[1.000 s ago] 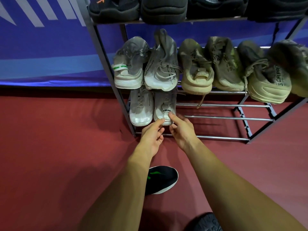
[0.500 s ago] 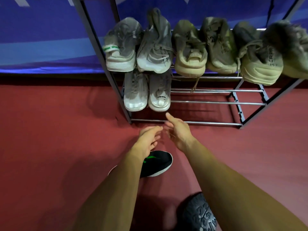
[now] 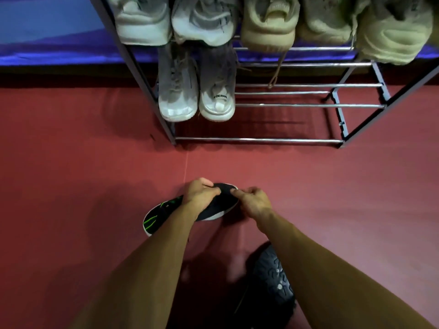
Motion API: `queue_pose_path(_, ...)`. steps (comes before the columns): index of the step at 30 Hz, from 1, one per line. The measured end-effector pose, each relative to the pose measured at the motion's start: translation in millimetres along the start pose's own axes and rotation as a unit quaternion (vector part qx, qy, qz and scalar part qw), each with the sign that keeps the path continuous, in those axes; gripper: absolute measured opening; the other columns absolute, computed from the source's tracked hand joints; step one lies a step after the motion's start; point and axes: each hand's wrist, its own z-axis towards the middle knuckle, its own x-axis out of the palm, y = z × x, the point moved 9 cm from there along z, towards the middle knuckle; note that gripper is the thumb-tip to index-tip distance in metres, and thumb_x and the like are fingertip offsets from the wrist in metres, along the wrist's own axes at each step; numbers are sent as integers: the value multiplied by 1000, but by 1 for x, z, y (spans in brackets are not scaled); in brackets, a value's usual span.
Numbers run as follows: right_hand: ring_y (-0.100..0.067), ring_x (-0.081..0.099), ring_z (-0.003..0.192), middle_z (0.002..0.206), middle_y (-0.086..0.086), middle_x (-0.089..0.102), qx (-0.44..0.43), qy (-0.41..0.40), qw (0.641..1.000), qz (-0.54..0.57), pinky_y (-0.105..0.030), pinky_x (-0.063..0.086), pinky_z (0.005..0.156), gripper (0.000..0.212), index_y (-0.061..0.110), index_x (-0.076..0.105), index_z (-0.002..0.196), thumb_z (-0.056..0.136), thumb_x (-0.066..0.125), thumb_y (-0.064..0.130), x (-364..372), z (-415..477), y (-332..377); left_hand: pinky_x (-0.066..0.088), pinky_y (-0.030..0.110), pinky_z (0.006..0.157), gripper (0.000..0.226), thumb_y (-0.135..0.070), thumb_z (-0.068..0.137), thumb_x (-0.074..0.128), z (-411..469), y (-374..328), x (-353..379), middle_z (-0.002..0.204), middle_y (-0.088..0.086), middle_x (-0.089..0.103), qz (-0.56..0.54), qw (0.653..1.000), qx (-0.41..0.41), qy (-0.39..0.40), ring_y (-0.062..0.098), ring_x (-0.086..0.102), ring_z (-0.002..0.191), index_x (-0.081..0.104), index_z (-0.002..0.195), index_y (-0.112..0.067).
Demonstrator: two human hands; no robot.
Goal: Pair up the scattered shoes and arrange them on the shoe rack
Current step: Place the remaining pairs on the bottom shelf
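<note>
View from a person's head, looking down at a red floor [image 3: 71, 186] in front of a metal shoe rack [image 3: 259, 140]. Both bare forearms reach forward to a black shoe [image 3: 222, 206] with bright green stripes and a white sole edge. It lies on the floor a little in front of the rack, well apart from it, with its long side across the view. The left hand [image 3: 200, 193] curls over the top of the shoe and grips its upper. The right hand [image 3: 253, 201] pinches the shoe's right end between thumb and bent fingers. Neither hand is open. Near the bottom edge, a second dark shoe [image 3: 273, 279] lies with its treaded sole showing, partly hidden by the right forearm. On the rack's lowest shelf, at its left end, a pale grey pair [image 3: 177, 91] stands side by side, touching, with the ends nearest the camera overhanging the bars. The shelf above holds a row of shoes cut off by the top edge: two whitish grey shoes [image 3: 142, 22] on the left, then beige shoes [image 3: 268, 27] to the right. A blue wall panel [image 3: 47, 32] runs behind the rack.
</note>
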Motion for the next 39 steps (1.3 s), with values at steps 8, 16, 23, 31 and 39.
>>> queue_pose_path(8,-32,65,106,112,-13,67,6,10,996,-88,-44,53,94,42,13,56,115,87,72,39,21,13,-19,38,41,105,54,-38,76,74,6,-14,9,129,7,50,298,949,96,-39,31,43,124,57,125,-23)
queue_pose_path(16,-26,62,93,97,-6,65,10,5,997,-74,-44,53,93,15,21,59,86,88,72,29,23,23,-24,31,44,100,55,-43,79,71,20,-2,2,134,2,50,390,920,41,-25,29,37,130,54,129,-27)
queue_pose_path(23,-31,69,104,107,-10,75,30,31,998,-35,-46,54,96,34,15,75,110,83,76,37,27,15,-28,30,41,98,19,-42,90,62,22,-11,-4,125,2,54,339,939,55,-15,28,39,126,67,108,-42)
queue_pose_path(31,-23,65,75,80,-5,73,12,18,1000,22,-41,57,79,23,18,74,78,81,77,40,-1,6,-13,27,40,94,9,-46,87,66,12,-27,-1,114,-6,62,272,959,78,-24,25,41,123,68,95,-47)
queue_pose_path(39,-7,48,42,55,4,59,-27,59,992,109,-14,39,42,24,19,67,67,86,76,32,-49,-35,19,38,42,106,8,-42,82,70,-23,-79,7,114,-1,63,228,967,115,-22,27,47,121,65,86,-47)
